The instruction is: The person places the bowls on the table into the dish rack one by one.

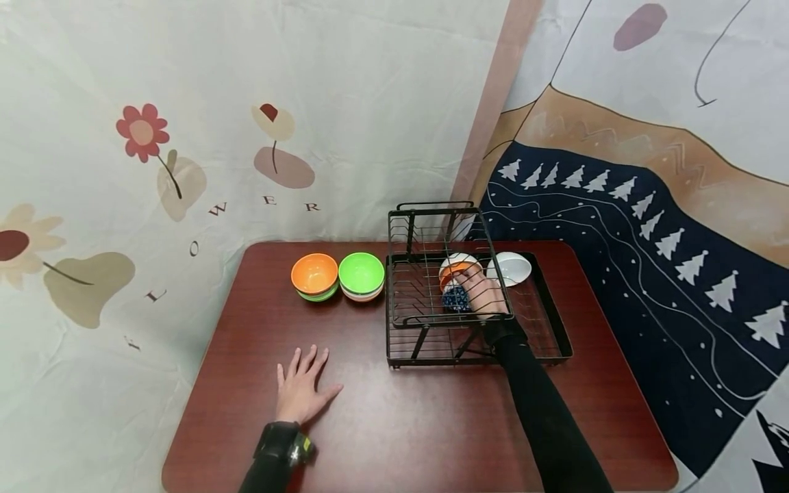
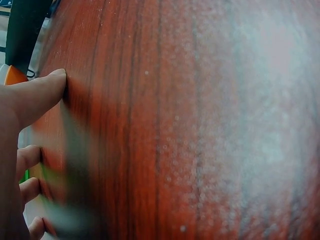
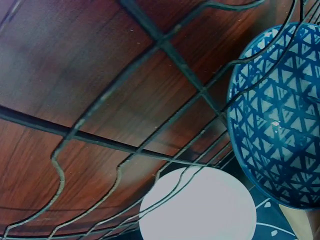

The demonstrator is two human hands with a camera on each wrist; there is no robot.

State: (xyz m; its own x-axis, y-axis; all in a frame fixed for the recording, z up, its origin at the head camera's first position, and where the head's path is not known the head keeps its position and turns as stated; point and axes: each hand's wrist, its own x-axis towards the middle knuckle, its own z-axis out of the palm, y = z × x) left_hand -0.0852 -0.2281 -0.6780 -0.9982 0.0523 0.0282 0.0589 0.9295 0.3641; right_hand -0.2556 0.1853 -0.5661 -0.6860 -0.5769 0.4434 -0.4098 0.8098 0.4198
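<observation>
A dark red wooden table (image 1: 394, 424) is seen from above, set against cloth wall hangings printed with flowers and with white trees on navy. On the far right part of the table stands a black two-tier wire dish rack (image 1: 431, 301), its long side running from left to right.

The right hand (image 1: 487, 291), on an arm in a black sleeve, is reached into the rack's upper tier. It is laid over a round bowl with a blue and white triangle pattern (image 1: 455, 298). In the head view the hand covers part of the bowl; whether the fingers are wrapped round it or only resting on it cannot be told. In the right wrist view the patterned bowl (image 3: 280, 120) is seen through the rack wires, with its patterned face turned toward the camera. Being round, it has no long axis. Behind it in the rack, an orange and white bowl (image 1: 457, 266) is stood on edge, and a plain white bowl (image 1: 510, 267) is seen just to the right, tilted.

The left hand (image 1: 302, 390) is laid flat on the table, palm down, fingers spread and straight, holding nothing. In the left wrist view its fingertips (image 2: 50, 85) are pressed on the wood.

To the left of the rack, two short stacks of bowls are placed side by side, one topped by an orange bowl (image 1: 314, 272), the other by a green bowl (image 1: 361, 272).
</observation>
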